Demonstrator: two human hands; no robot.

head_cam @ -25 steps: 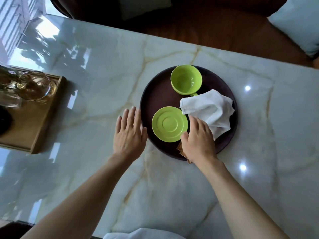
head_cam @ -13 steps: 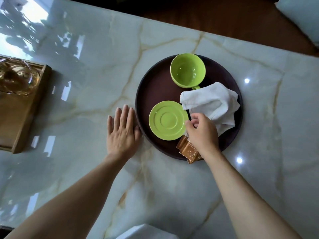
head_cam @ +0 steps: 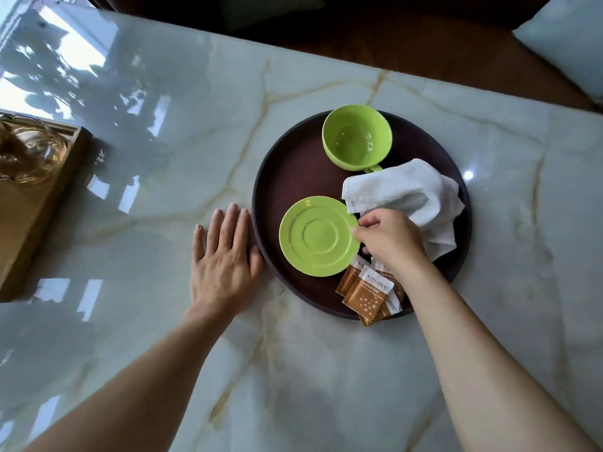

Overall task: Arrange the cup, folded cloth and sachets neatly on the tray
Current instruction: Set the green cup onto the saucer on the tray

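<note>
On the tray (head_cam: 270,177): cup (head_cam: 356,138) behind saucer (head_cam: 319,235), cloth (head_cam: 404,197) right.

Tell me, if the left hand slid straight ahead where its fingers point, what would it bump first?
Probably nothing: the left hand lies flat on the table, fingers pointing up beside the tray, and bare marble lies ahead.

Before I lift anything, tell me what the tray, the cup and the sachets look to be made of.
Tray: dark brown with a matt finish and a raised rim, probably wood or lacquered plastic; the look leaves it open. Cup: glossy lime green with sharp highlights inside, likely glazed ceramic, possibly melamine. Sachets: thin printed paper or foil-lined film, flat with crimped edges.
</note>
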